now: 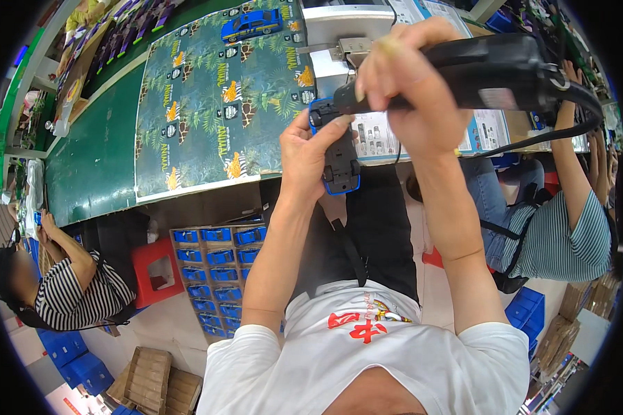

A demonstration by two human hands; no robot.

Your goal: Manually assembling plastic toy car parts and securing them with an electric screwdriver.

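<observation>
My left hand (304, 153) grips a blue toy car (342, 164) turned over, so its black underside and wheels show. The thumb lies across the chassis near the car's far end. Wrapped around a black electric screwdriver (488, 69) is my right hand (426, 104), slightly blurred. The driver's nose reaches left to the far end of the car; its tip and any screw there cannot be made out. Another blue toy car (251, 25) stands upright on the patterned sheet (208, 114) at the back of the table.
A compartmented tray (208, 280) of several blue cars is below the green table (90, 152) on my left. A metal fixture (354, 48) stands behind my hands. The driver's thick black cable (592, 114) loops right. People sit on both sides, one by a red stool (158, 273).
</observation>
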